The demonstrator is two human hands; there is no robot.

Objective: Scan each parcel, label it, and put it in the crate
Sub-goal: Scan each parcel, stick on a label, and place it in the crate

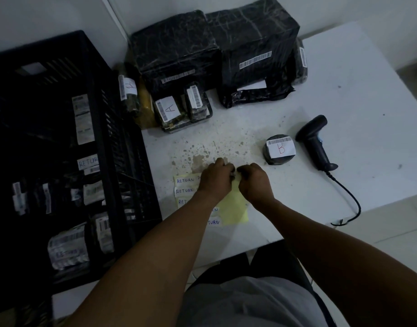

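Scanner [314, 143] beside parcel B [280, 149]; crate [103, 114] left.

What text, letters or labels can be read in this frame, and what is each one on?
"RETURN": handwritten on several stickers of the label sheet under both hands.
"B": round parcel beside the scanner.
"A": small parcel at the back.
"RETUR", cut off: a label in the black crate.
"RETURN", faint: wrapped parcel low in the crate.
Barcode digits and other printed labels: too small to read.
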